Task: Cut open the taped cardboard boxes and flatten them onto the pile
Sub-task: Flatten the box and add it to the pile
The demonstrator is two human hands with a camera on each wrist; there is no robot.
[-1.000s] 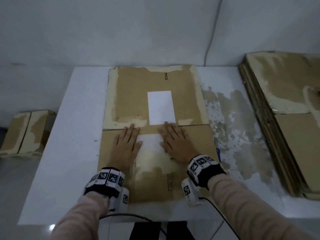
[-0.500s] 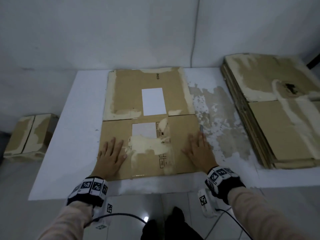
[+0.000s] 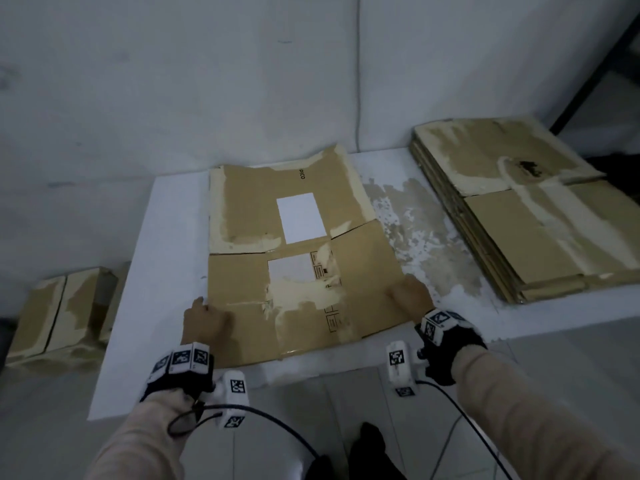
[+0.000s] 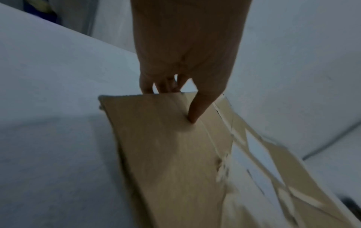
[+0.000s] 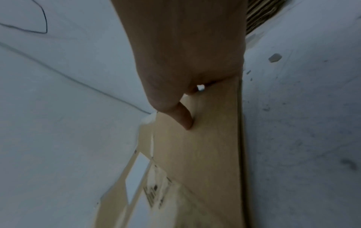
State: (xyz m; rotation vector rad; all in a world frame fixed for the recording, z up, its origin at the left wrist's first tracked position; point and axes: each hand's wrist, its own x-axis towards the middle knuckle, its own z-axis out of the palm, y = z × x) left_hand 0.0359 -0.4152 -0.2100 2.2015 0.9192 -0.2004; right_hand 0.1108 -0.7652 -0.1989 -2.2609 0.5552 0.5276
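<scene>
Where both palms were pressing it flat, the left hand and right hand are now pinching the flattened box, lifting it toward the pile at two o'clock.

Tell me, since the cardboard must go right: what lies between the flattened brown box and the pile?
In the head view, only the white tabletop with patchy brown residue separates the flattened brown cardboard box from the stacked cardboard pile.

flattened box: brown, white labels | table: white | wristbands: black-white checker markers
</scene>
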